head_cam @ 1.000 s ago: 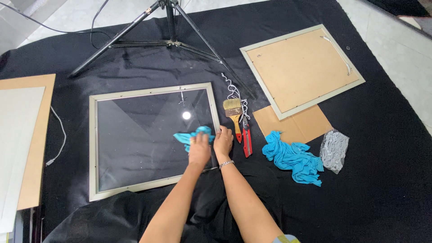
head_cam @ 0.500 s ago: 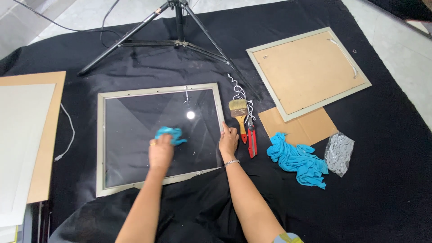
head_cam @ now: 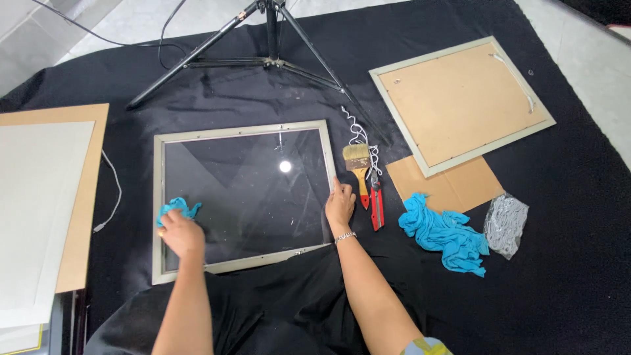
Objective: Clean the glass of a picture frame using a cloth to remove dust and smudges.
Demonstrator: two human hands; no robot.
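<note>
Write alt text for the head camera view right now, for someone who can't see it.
The person's left hand presses a blue cloth on the glass of a pale picture frame lying on black fabric, while the right hand rests on the frame's right edge. Right of it lie a paintbrush, a red-handled tool, another blue cloth and a second frame face down.

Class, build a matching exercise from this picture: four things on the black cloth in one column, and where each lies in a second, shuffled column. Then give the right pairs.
Things
1. small blue cloth
2. paintbrush
3. loose blue rag
4. turned-over frame

Places
A. far right, brown backing up
B. under the left hand, at the glass frame's left edge
C. just right of the glass frame, beside the red cutter
D. crumpled below the cardboard sheet

Pairs: 1-B, 2-C, 3-D, 4-A
</note>
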